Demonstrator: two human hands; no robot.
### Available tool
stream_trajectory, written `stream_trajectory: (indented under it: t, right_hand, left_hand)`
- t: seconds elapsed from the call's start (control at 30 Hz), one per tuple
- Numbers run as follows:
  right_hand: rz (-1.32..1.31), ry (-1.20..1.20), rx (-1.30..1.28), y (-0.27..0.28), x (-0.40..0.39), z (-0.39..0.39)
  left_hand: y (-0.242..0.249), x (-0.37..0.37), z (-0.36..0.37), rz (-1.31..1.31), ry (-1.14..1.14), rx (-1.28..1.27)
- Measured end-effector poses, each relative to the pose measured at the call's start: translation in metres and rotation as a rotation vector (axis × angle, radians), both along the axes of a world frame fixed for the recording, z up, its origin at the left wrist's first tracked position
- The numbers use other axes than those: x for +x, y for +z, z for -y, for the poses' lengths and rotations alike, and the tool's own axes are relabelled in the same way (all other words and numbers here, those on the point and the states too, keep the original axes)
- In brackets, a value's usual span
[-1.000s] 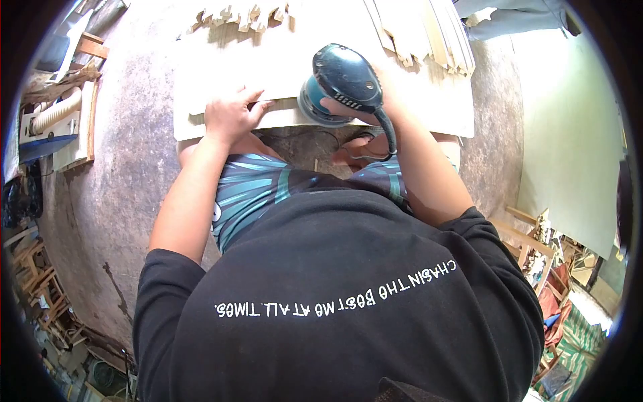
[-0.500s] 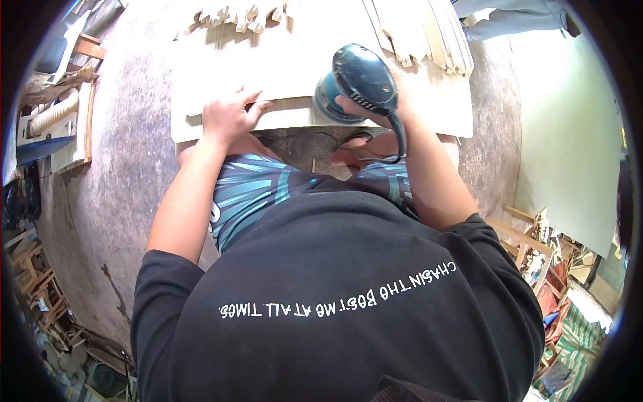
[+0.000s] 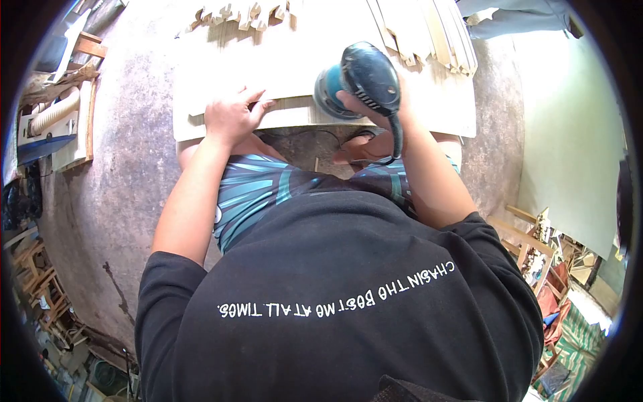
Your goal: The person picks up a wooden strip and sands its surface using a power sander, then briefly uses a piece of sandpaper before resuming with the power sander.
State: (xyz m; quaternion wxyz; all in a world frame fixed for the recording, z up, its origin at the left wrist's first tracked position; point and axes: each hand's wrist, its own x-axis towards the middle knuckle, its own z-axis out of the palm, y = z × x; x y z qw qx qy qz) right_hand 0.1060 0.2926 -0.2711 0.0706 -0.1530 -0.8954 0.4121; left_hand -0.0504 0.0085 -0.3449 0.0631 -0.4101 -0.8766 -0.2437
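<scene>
My right hand (image 3: pixel 402 110) is wrapped around a black and teal orbital sander (image 3: pixel 372 77), its thumb near the pad. The sander's round pad sits on the right part of a pale wooden strip (image 3: pixel 291 112) along the table's near edge. Most of my right fingers are hidden behind the tool's body. Over the left part of the strip, my left hand (image 3: pixel 231 119) presses down, with thumb and forefinger gripping across it. A black cord (image 3: pixel 396 137) hangs from the sander's rear towards my legs.
The pale tabletop (image 3: pixel 234 63) carries several small cut wood pieces (image 3: pixel 251 17) at the far left and long wooden strips (image 3: pixel 445 40) at the far right. Beyond them is part of a person in grey clothing (image 3: pixel 519 17). Wooden frames (image 3: pixel 529 248) stand at the right.
The sander has moved slightly to the right along the strip, with my right hand on it. My left hand stays in the same place on the strip.
</scene>
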Motion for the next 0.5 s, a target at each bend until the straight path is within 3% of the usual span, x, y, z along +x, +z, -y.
stream_trajectory:
  t: [0.3,0.5]
  right_hand:
    - [0.09,-0.217,0.081,-0.009,0.025,-0.046]
    - [-0.019,-0.172,0.091,-0.01,0.025,-0.041]
  left_hand:
    - [0.002,0.0,-0.001,0.004,-0.002,0.009]
    - [0.003,0.0,0.0,-0.005,0.006,-0.019]
